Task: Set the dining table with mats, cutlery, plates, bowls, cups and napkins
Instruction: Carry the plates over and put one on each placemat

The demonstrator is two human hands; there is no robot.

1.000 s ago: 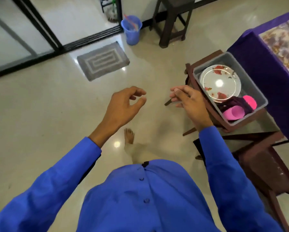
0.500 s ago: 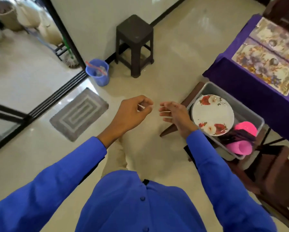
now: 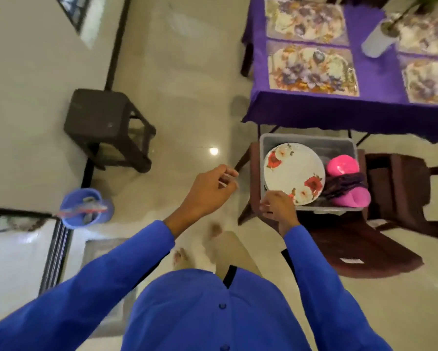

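My right hand (image 3: pixel 276 205) curls at the near rim of the flowered plate (image 3: pixel 294 173) in the grey tub (image 3: pixel 266 143), right of centre; my left hand (image 3: pixel 209 192) is loosely curled, holding nothing I can make out; I should get fingers under the rim and lift level towards the mats (image 3: pixel 311 68) at upper right.

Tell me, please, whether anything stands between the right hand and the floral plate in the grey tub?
Nothing visible does. The right hand is already at the near rim of the floral plate, which lies on top in the grey tub, uncovered.
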